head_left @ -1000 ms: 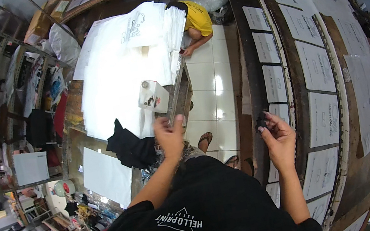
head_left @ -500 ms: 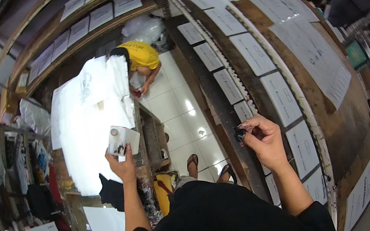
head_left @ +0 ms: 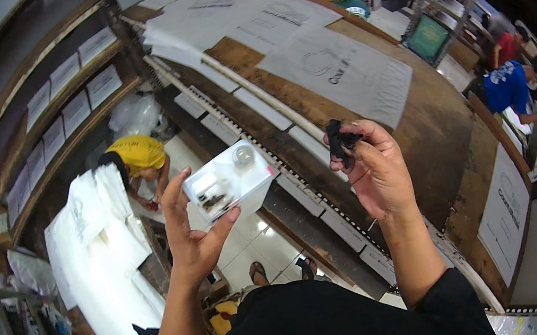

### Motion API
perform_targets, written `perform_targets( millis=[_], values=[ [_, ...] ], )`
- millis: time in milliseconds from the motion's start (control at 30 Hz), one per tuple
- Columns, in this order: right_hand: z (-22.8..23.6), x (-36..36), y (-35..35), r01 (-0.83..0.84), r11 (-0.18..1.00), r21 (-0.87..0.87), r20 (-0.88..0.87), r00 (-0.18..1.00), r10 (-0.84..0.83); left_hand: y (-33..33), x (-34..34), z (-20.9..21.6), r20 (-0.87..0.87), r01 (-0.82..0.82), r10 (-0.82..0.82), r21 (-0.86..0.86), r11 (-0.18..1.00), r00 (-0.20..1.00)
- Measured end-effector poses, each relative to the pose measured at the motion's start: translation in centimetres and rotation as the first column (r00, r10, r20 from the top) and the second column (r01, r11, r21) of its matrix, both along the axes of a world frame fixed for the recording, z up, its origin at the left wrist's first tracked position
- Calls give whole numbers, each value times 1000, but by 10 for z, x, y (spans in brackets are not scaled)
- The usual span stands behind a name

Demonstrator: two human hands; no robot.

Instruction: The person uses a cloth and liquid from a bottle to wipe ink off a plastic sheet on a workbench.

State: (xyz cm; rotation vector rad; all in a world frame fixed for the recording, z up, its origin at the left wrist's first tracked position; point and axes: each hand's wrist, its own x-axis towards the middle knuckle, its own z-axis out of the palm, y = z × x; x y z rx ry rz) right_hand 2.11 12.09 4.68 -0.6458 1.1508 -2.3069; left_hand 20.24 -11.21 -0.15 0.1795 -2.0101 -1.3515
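Note:
My left hand [head_left: 190,243] is closed round a white boxy plastic jerrycan [head_left: 255,191], its thumb at the near edge. A round clear cap sits on one corner of the jerrycan, and dark smudges mark the face turned up toward me. To the right, my right hand [head_left: 383,173] pinches a crumpled black rag [head_left: 342,142] between thumb and fingers. Dark stains show on those fingertips. Both hands are raised over the gap between the tables, and the jerrycan and the rag are apart.
Printed white sheets [head_left: 338,74] lie on the long brown table [head_left: 420,142] at right, with shelves of sheets below its edge. A stack of white sheets [head_left: 92,239] is at left. One person in yellow [head_left: 138,152] crouches beyond it; others, one in blue [head_left: 505,85], are at far right.
My view has turned right. My left hand has lifted the jerrycan up and inward, toward the right hand. The right hand has risen with the black rag, which shows more fully.

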Motion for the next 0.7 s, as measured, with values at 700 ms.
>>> perform_targets(
  millis=[700],
  values=[
    [37,17,81,781,611,129,-884,370,-286,71,-94,71,-4,297,-359,-555,777,933]
  ],
)
